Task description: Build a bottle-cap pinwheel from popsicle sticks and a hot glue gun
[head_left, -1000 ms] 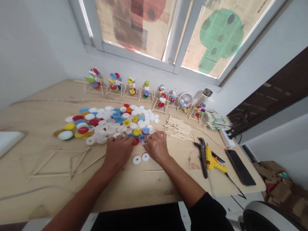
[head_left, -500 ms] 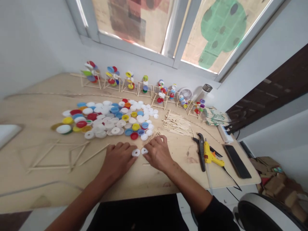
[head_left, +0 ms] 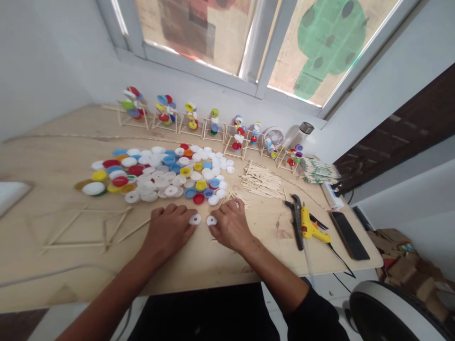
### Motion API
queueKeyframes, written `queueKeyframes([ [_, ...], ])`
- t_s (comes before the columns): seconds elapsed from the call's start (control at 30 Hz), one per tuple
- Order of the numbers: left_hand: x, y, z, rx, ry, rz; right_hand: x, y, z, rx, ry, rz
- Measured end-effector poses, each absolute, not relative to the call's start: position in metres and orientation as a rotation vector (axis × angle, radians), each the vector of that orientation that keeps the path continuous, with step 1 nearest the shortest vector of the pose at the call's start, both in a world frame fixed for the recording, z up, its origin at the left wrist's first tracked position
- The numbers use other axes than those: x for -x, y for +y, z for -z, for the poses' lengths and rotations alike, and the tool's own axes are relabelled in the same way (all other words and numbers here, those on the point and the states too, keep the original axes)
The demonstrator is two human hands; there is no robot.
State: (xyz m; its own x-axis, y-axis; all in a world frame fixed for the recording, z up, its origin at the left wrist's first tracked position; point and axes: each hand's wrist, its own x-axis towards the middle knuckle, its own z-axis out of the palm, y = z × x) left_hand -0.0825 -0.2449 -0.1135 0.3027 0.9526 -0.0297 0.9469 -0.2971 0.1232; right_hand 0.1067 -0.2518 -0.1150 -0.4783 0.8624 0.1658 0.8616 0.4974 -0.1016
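My left hand [head_left: 169, 228] pinches a white bottle cap [head_left: 195, 219] with a dark hole in its middle. My right hand [head_left: 230, 224] grips a similar white cap [head_left: 211, 220], also holed, a short gap away from the first. Both are held low over the wooden table [head_left: 199, 270]. Just beyond my hands spreads a pile of bottle caps [head_left: 167, 175] in white, blue, red and yellow. Thin sticks lie partly hidden behind my right hand. To the left is a frame of sticks [head_left: 76, 246], with a loose stick [head_left: 134, 230] beside it.
Several small cap wheels on stick stands [head_left: 165, 113] line the back. A heap of sticks [head_left: 261, 180] lies right of the caps. Farther right are a dark-handled cutter [head_left: 296, 222], a yellow glue gun [head_left: 313, 226], a phone [head_left: 350, 236] and a power strip [head_left: 332, 196].
The two caps have moved slightly apart, my left hand shifting left and a little away from me. My right hand has barely moved. The camera view has shifted slightly.
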Motion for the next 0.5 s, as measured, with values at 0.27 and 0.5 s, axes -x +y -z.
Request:
queueKeyframes([
  [0.27,0.080,-0.245,0.111,-2.476,1.903,-0.208,-0.165,-0.271,0.096,1.607,-2.112,-0.056],
  [0.5,0.030,-0.256,0.121,-2.623,1.430,-0.589,-0.186,-0.301,0.116,1.679,-1.996,-0.127],
])
